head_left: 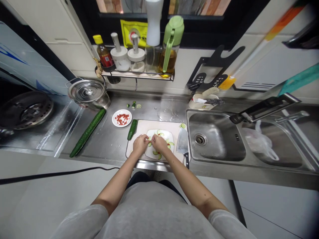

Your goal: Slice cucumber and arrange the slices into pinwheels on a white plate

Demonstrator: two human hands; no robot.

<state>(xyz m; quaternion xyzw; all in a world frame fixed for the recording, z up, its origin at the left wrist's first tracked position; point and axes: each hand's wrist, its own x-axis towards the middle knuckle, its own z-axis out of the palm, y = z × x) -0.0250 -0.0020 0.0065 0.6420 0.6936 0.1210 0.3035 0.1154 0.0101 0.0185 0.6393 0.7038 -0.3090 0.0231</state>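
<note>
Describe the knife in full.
The knife has a broad, metal-looking blade and a black handle. It lies flat at the right of the pale cutting board, blade away from the person, handle reaching past the near edge. Sliced cucumber sits by its far end; neither left hand nor right hand touches it.

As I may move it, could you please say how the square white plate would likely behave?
The square white plate has a firm-looking rim and probably won't flex. Lying flat on the cutting board, it seems likelier to slide than tip. The cucumber slices lying on it might shift if tilted.
</note>
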